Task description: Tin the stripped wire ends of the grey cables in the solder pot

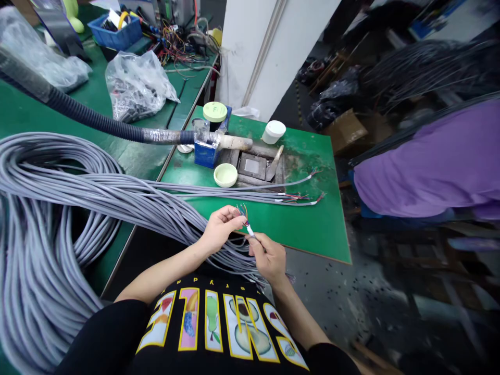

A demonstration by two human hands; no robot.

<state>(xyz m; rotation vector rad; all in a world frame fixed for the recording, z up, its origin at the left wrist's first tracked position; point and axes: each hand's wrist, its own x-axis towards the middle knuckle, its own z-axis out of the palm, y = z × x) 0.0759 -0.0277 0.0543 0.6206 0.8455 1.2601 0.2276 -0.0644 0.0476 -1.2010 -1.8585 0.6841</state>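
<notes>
And here, taking twelve o'clock as straight ahead of the hands, the grey cable [252,236] shows its end at the near edge of the green table [320,229]; the right hand [269,255] has its fingers closed round it just below the white wrap [250,229], likely so the tip stays steady while the coloured wires [242,210] stick out free towards eleven; the left hand [223,227] pinches at those wires, thumb against finger, the exact strands too small to tell; short grips close to the tip, probably because so limp a cable would sag if held farther back!

Over at ten o'clock the big coil [58,156] sprawls; three loose cables [250,194] reach across to two, their wire ends lying together, perhaps to stay handy; at twelve sits the metal block [250,165], the hose [117,117] propped on a blue box [205,156] beside it, seemingly so its mouth faces that block.

Now the pose: left forearm slanting in from eight, right forearm from five; both elbows bent, hands meeting before the chest.
</notes>
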